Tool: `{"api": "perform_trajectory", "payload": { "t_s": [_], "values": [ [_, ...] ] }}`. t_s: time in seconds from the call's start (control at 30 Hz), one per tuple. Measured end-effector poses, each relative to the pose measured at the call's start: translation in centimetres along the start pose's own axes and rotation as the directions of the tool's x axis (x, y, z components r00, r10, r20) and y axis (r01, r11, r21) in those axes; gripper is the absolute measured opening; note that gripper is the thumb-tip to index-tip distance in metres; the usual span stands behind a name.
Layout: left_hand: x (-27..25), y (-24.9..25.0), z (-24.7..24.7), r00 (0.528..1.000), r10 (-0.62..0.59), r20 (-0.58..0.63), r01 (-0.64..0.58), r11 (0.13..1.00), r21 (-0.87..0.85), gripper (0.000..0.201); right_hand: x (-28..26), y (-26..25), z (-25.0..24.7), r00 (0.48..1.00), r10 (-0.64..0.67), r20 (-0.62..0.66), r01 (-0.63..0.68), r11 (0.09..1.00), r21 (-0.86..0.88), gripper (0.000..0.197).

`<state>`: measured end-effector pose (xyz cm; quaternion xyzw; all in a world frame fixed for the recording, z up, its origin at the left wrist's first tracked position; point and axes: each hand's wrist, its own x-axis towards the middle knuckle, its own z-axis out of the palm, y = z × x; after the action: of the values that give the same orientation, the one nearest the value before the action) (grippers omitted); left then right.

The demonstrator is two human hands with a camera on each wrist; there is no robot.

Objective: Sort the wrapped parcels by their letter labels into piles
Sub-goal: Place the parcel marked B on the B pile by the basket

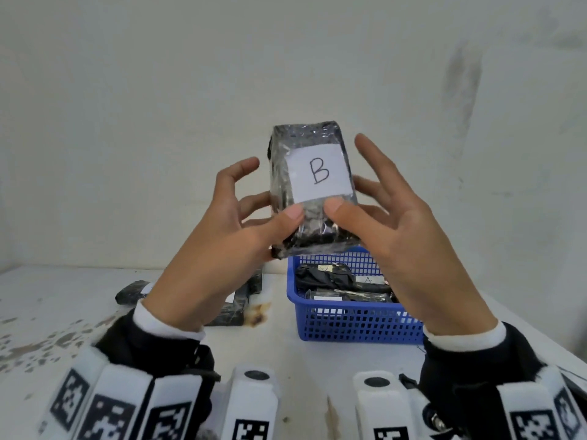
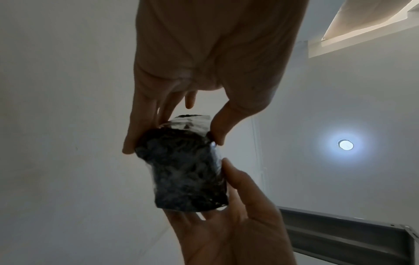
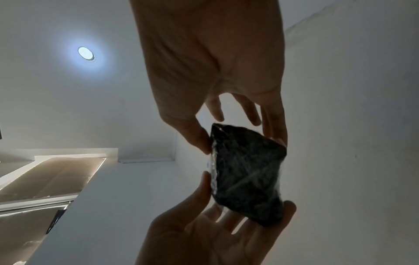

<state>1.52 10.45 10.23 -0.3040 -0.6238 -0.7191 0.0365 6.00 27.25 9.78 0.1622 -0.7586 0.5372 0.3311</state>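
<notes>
Above the tabletop (image 1: 301, 360), left hand (image 1: 222, 236) and right hand (image 1: 409, 249) pinch parcel B (image 1: 313, 185); basket (image 1: 349, 325) holds several unsorted, a few piled left

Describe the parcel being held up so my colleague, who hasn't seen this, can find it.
Look above the blue basket. Both hands, left hand and right hand, pinch a dark shiny parcel upright. Only it shows a white label marked B.

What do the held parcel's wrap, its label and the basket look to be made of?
Parcel: dark contents under clear glossy plastic film, judging by wrinkles and glare.
Label: matte white paper, with a handwritten B.
Basket: blue moulded plastic, probably rigid; its walls are an even lattice.
</notes>
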Motion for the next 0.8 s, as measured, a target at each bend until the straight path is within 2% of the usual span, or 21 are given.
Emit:
{"api": "perform_trajectory", "payload": {
  "t_s": [0.1, 0.17, 0.27, 0.37, 0.53, 0.6, 0.67, 0.73, 0.8],
  "values": [
    [0.0, 0.0, -0.2, 1.000, 0.023, -0.004, -0.023, 0.999, 0.044, 0.080, 0.1, -0.1, 0.0, 0.997, 0.034, 0.075, -0.034, 0.999, 0.001, 0.074],
    [0.0, -0.1, -0.3, 0.999, 0.035, 0.005, -0.035, 0.998, 0.054, 0.077, 0.1, -0.4, 0.2, 0.994, 0.046, 0.097, -0.046, 0.999, 0.001, 0.070],
    [0.1, -0.2, -0.5, 0.999, 0.031, 0.021, -0.032, 0.998, 0.047, 0.069, 0.0, -0.6, 0.2, 0.995, 0.059, 0.085, -0.058, 0.998, -0.003, 0.058],
    [0.3, -0.4, -0.7, 0.999, 0.047, -0.002, -0.047, 0.997, 0.055, 0.064, -0.1, -0.7, 0.1, 0.995, 0.070, 0.072, -0.070, 0.998, -0.008, 0.054],
    [0.4, -0.7, -0.4, 0.999, 0.040, -0.008, -0.039, 0.996, 0.077, 0.064, -0.1, -0.6, -0.2, 0.994, 0.091, 0.062, -0.091, 0.996, -0.007, 0.044],
    [0.4, -0.8, -0.4, 1.000, 0.030, -0.008, -0.029, 0.996, 0.089, 0.061, 0.0, -0.4, -0.2, 0.994, 0.098, 0.040, -0.098, 0.995, -0.007, 0.047],
    [0.4, -0.9, -0.2, 1.000, 0.022, -0.013, -0.020, 0.994, 0.107, 0.059, 0.1, -0.1, -0.4, 0.995, 0.095, 0.019, -0.095, 0.995, -0.017, 0.059],
    [0.5, -1.1, -0.2, 1.000, 0.022, -0.016, -0.020, 0.991, 0.134, 0.057, 0.2, -0.2, -0.5, 0.996, 0.079, 0.035, -0.078, 0.996, -0.044, 0.067],
    [0.5, -1.2, -0.1, 1.000, 0.019, 0.001, -0.019, 0.989, 0.146, 0.055, 0.1, -0.5, -0.5, 0.995, 0.077, 0.060, -0.072, 0.994, -0.077, 0.066]
  ]
}}
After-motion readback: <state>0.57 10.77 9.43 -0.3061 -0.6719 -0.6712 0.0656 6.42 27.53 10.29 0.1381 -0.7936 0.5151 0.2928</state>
